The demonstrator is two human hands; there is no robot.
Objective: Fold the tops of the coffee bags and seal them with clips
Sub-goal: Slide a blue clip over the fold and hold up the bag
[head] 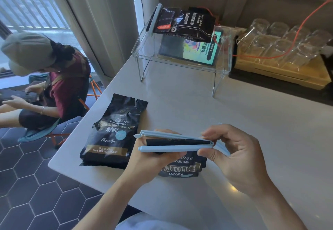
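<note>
A black coffee bag [182, 166] stands near the table's front edge, its folded top lying between the two arms of a light blue clip [173, 147]. The clip's arms are apart at the left end and hinged at the right. My left hand [153, 159] grips the bag and the folded top from the left. My right hand [232, 156] pinches the clip's hinge end. A second black coffee bag [110, 136] lies flat to the left, its torn top unfolded. A third coffee bag [185, 23], with a clip [155, 16] on its end, lies on the clear shelf.
A clear acrylic shelf [144, 51] stands at the back of the white table [252, 121], over a tablet [200, 52]. A tray of glasses [281, 49] with an orange cable sits at the back right. A seated person [45, 78] is to the left, off the table's edge.
</note>
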